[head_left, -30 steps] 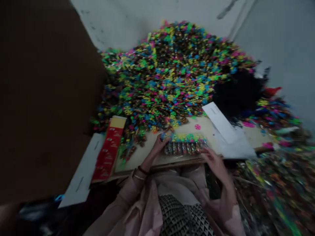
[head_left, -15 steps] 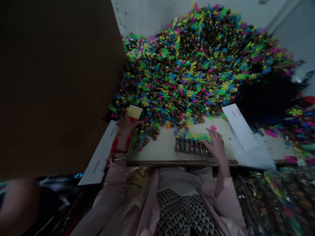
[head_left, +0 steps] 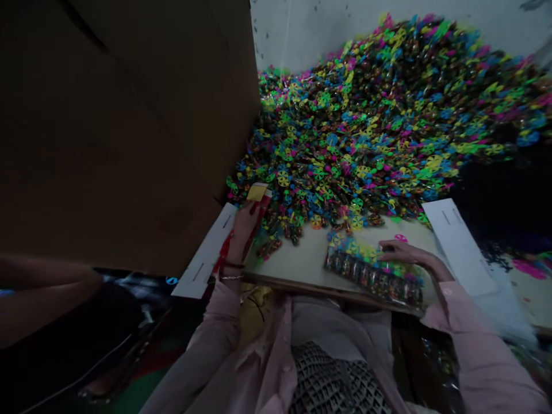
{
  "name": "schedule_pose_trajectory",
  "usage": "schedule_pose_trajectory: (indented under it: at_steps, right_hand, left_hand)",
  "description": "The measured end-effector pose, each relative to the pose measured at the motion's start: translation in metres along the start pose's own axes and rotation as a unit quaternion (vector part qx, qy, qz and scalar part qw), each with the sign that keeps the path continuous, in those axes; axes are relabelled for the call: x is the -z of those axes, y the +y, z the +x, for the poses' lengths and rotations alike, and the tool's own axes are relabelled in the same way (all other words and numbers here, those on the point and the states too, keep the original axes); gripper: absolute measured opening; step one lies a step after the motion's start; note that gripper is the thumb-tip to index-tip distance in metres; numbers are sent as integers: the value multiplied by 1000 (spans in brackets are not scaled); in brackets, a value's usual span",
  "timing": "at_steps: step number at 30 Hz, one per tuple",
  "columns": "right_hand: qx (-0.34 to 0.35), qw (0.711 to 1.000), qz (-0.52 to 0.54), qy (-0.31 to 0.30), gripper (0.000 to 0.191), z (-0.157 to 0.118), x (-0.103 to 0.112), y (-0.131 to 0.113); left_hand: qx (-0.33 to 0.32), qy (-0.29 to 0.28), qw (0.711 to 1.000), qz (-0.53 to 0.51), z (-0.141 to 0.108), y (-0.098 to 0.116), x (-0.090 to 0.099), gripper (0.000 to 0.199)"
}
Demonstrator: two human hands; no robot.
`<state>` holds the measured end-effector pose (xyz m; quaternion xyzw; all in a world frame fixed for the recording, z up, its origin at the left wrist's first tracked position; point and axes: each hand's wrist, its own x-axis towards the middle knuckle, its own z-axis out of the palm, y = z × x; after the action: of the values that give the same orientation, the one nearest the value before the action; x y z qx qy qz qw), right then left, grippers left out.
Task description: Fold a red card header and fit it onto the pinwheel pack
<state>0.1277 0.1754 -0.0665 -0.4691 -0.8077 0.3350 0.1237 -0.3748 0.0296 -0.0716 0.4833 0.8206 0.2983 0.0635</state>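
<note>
My left hand [head_left: 244,229] rests on a stack of red printed cards [head_left: 260,208] with a yellow panel at the far end, its fingers curled over them. Beside it lies a long white card strip [head_left: 204,253] with slits. My right hand [head_left: 403,252] is over a clear pack of small dark bottles [head_left: 366,273] with colourful tops, set side by side in a row. Its fingers stretch left across the tops, apart from each other, and seem to touch the pack. The pack lies slanted along the table's front edge.
A large cardboard box [head_left: 129,144] stands on the left. A big heap of small bottles with coloured wheels [head_left: 366,132] covers the table's back. Another white card strip [head_left: 459,244] lies right, near a black pile [head_left: 509,190]. Another person's arm [head_left: 43,293] shows at left.
The view has shifted, so the table sits further right. My right hand has moved from the pack's right end onto its tops, and more bottles show. My left fingers have closed over the red cards.
</note>
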Motion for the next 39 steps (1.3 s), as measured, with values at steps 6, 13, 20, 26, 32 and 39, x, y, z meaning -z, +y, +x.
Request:
schedule_pose_trajectory:
  at_steps: [6,13,20,26,32,39]
  right_hand:
    - [64,988,-30,-136,50,-19,31,-28]
    - [138,987,-77,-15,42,-53,21,-50]
    - [84,974,-171,125,40,-102,18,-55]
    - [-71,976,-184,96,41,-124,37,-71]
    - [-237,962,97,96,44,-117,50,-73]
    - [-224,892,357,163,39,-40,-41,-101]
  left_hand:
    - [0,23,999,-46,1,-2,5,43]
    - [79,18,997,-19,6,-18,-15,96]
    - [120,16,993,-17,7,-18,-14,107]
    - [89,48,995,21,5,-12,-10,105]
    - [-16,28,999,7,2,-7,-10,97]
    - [32,104,994,6,2,19,-3,88]
